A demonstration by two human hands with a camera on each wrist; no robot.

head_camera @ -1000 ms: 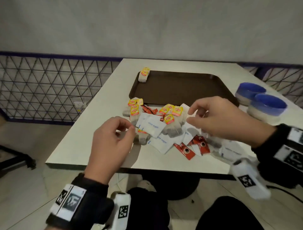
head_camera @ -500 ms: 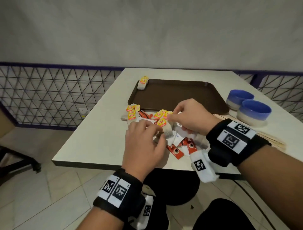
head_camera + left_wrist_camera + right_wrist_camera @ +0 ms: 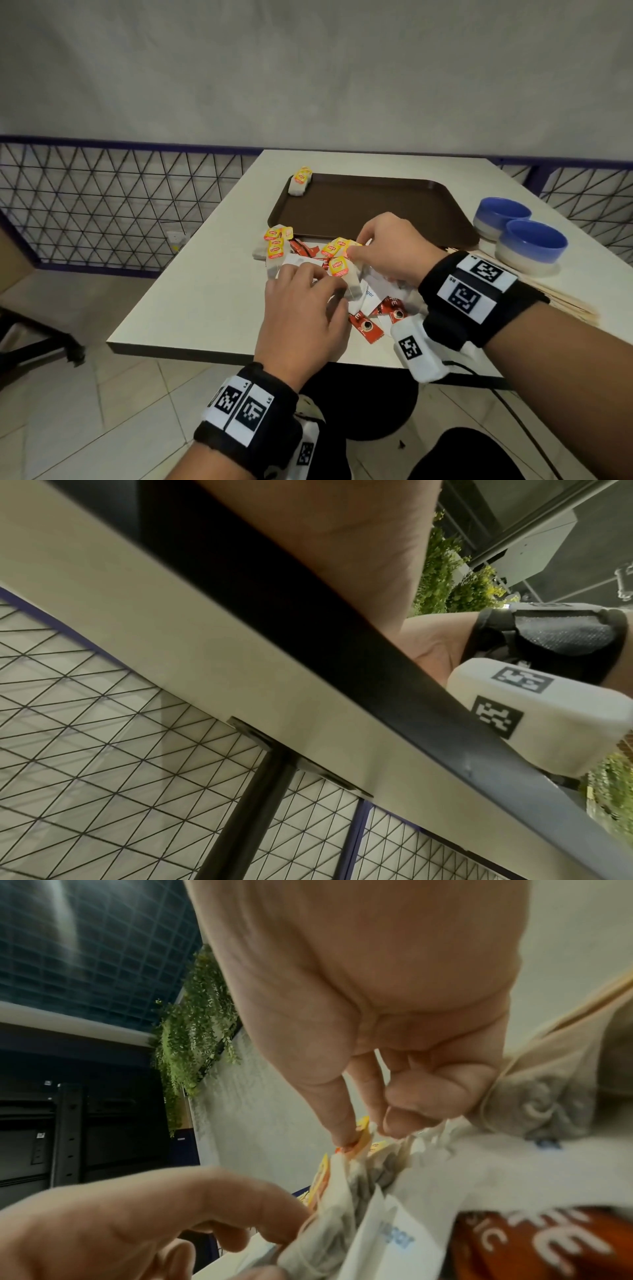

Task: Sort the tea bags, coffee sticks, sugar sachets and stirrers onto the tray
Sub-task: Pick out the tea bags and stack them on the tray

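A mixed pile lies in front of the brown tray [image 3: 370, 209]: tea bags [image 3: 275, 248] with yellow tags, white sugar sachets [image 3: 369, 297] and red coffee sticks [image 3: 365, 328]. One tea bag [image 3: 300, 181] sits in the tray's far left corner. My right hand [image 3: 354, 249] pinches a yellow tag [image 3: 361, 1138] between thumb and forefinger. My left hand [image 3: 337, 286] is curled over the pile, its fingers [image 3: 240, 1202] gripping a tea bag pouch [image 3: 330, 1229] with a yellow tag [image 3: 339, 266]. The left wrist view shows only the table's underside.
Two blue bowls [image 3: 500, 216] [image 3: 531, 244] stand right of the tray. Wooden stirrers [image 3: 565, 303] lie along the table's right side behind my right wrist. The table's front edge [image 3: 205, 349] runs just below my left hand. A wire fence [image 3: 102, 205] stands to the left.
Both hands came down and together onto the pile. The right hand took hold of a yellow tag and the left hand closed on a tea bag.
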